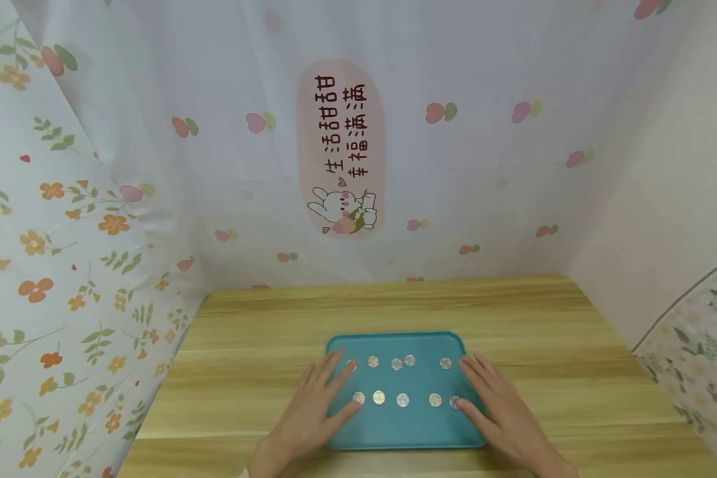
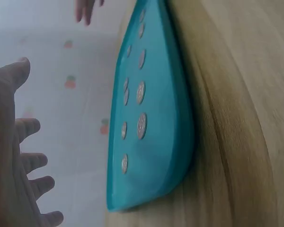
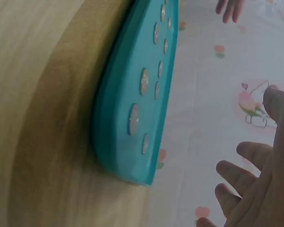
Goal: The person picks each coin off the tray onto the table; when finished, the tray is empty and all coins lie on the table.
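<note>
On a blue-green rectangular tray [image 1: 415, 428] lie several small round coin-like discs, some gold [image 1: 379, 398] and some silver [image 1: 402, 400], in two loose rows. My left hand [image 1: 311, 411] hovers over the tray's left side with fingers spread, overlapping a disc in the head view. Over the right side my right hand [image 1: 504, 411] is held the same way, its thumb overlapping a disc [image 1: 454, 402]. Both wrist views show a gap between the tray and the fingers of the left hand [image 2: 12, 146] and the right hand [image 3: 260, 175]. Neither hand holds anything.
The tray rests on a wood-grain table [image 1: 263, 345] near its front edge. Behind it hangs a white printed cloth [image 1: 484, 179] with a rabbit picture and writing. A flower-patterned cloth [image 1: 66, 265] hangs at the left and a pale panel [image 1: 657, 219] at the right.
</note>
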The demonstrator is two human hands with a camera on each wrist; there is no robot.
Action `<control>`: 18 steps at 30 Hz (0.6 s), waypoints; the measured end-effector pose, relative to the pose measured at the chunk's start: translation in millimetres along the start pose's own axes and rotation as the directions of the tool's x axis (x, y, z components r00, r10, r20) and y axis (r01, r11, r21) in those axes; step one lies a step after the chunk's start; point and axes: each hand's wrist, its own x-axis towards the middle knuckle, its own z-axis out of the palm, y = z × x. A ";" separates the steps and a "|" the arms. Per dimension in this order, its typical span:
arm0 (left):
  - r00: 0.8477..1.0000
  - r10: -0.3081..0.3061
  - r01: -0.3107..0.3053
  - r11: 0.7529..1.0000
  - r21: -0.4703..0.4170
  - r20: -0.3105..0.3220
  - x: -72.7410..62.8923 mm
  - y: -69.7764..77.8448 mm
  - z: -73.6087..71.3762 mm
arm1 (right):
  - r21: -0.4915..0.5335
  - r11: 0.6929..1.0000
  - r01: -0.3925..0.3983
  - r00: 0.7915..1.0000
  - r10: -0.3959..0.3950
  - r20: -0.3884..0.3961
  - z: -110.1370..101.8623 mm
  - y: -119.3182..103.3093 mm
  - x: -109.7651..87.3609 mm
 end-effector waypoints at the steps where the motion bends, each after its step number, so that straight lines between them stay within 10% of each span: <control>1: 1.000 -0.020 0.020 0.999 -0.034 -0.011 -0.2 -1.6 1.1 | 0.012 1.000 -0.009 1.000 0.009 -0.003 1.5 0.9 -0.9; 9: 0.979 -0.184 0.146 0.930 -0.337 -0.084 10.3 -27.1 27.5 | 0.239 0.964 -0.119 0.990 0.133 -0.041 20.9 12.0 -6.7; 18: 0.872 -0.431 0.204 0.748 -0.631 -0.230 21.4 -47.9 65.3 | 0.327 0.938 -0.116 0.965 0.184 -0.186 48.6 20.6 -7.5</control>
